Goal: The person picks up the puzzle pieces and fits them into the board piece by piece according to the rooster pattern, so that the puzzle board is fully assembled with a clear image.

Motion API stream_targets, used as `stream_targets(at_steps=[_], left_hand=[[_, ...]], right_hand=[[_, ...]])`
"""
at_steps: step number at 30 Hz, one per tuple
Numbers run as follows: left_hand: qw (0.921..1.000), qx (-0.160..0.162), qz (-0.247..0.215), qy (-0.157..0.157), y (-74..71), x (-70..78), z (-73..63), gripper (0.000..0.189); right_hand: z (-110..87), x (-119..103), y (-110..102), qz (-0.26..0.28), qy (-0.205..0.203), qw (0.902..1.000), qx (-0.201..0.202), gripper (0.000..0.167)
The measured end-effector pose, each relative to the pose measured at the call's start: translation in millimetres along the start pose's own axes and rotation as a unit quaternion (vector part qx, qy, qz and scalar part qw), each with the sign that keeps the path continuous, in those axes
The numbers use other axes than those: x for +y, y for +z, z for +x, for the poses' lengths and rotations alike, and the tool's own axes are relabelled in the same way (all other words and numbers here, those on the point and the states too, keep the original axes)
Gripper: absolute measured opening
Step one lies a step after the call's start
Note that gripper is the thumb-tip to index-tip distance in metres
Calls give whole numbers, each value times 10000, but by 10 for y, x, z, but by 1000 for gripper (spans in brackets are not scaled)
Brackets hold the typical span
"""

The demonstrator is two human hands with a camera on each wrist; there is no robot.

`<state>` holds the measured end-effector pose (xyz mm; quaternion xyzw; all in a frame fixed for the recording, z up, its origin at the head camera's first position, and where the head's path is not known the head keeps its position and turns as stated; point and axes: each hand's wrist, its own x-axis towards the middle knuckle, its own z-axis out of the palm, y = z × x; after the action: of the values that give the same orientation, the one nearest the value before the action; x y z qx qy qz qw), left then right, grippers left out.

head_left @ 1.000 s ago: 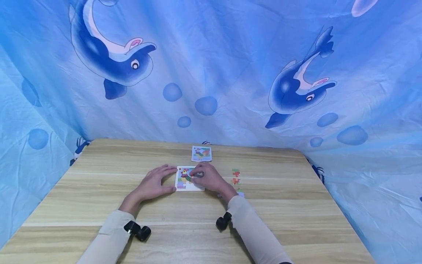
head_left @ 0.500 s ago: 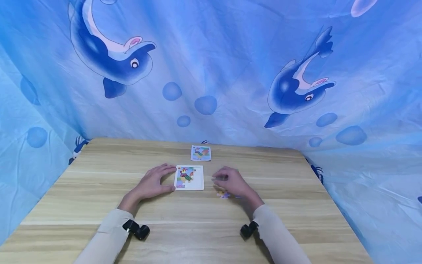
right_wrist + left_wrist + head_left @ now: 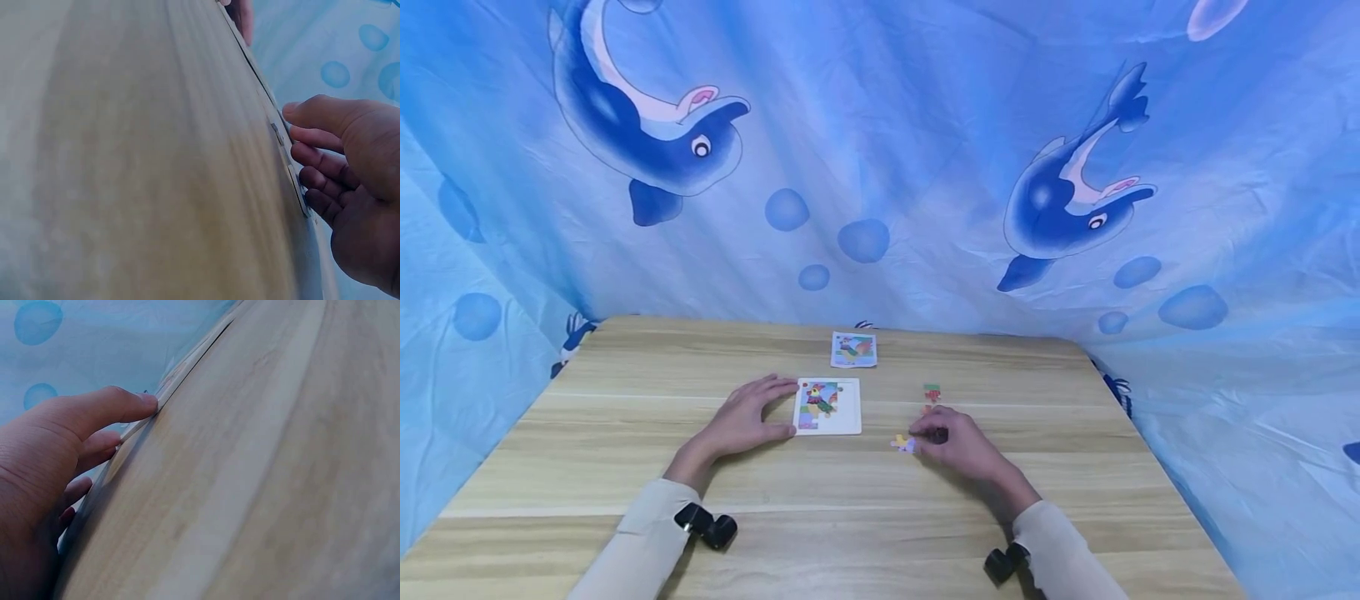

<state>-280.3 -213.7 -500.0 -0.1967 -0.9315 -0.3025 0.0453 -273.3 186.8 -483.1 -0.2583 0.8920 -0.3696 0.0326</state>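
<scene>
A white puzzle board [image 3: 848, 408] lies on the table, a rooster picture filling its left part and bare white showing on the right. My left hand [image 3: 741, 421] rests at its left side, thumb at the near corner and forefinger at the far one. To the right, my right hand [image 3: 962, 446] is low over loose jigsaw pieces, fingertips right beside a yellow and purple piece [image 3: 901, 443]. In the right wrist view the right hand's [image 3: 350, 162] fingers are loosely bent, nothing visible between thumb and forefinger. A red and green jigsaw piece [image 3: 932, 392] lies beyond it.
Behind the board lies a picture card [image 3: 853, 350] with the same rooster. The wooden table [image 3: 760, 533] ends at a blue dolphin-print curtain [image 3: 910, 167]. Black cameras sit on both wrists.
My right hand has left the puzzle board and moved right to the loose pieces, uncovering the board's right part. The left hand has stayed at the board's left edge.
</scene>
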Motion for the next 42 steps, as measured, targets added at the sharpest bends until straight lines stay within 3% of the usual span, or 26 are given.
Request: stream_targets(at_steps=[15, 31, 36, 42], left_hand=[[10000, -17, -36, 42, -12, 9, -6, 74], [10000, 2, 4, 61, -9, 7, 4, 74], [10000, -10, -22, 25, -13, 15, 4, 74], [10000, 28, 0, 53, -9, 18, 12, 74]], right_hand=[[1, 55, 55, -304, -99, 9995, 26, 25], [8, 31, 55, -252, -35, 9996, 85, 22], [55, -27, 54, -226, 73, 9996, 156, 21], [204, -186, 85, -110, -102, 9997, 168, 17]])
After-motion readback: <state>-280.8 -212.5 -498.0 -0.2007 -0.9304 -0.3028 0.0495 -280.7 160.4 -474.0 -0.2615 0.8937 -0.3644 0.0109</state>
